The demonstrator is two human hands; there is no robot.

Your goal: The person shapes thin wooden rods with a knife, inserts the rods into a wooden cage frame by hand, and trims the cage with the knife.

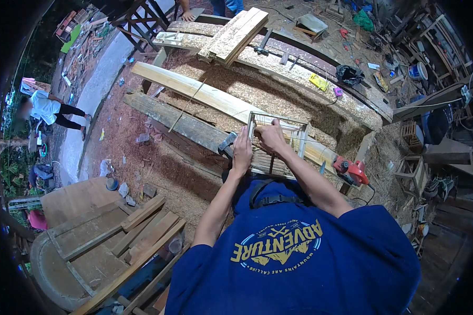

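Observation:
A small wooden frame with thin slats [301,134] stands close in front of my body, on the long boards. My left hand [242,150] lies against its left side, fingers stretched out and held side by side. At the upper part of the frame, my right hand [271,135] is closed with bent fingers; what it grips there is too small to make out. Just left of my left hand is a hammer head [227,143]. A pale plank [205,94] and a grey weathered plank [176,122] run away to the upper left.
A red power tool [352,171] rests at the right. Stacked beams [236,37] lie on the far bench. A person [50,107] stands at the left, and another person's hand [187,16] shows at the top. Wood pieces [147,226] lie lower left.

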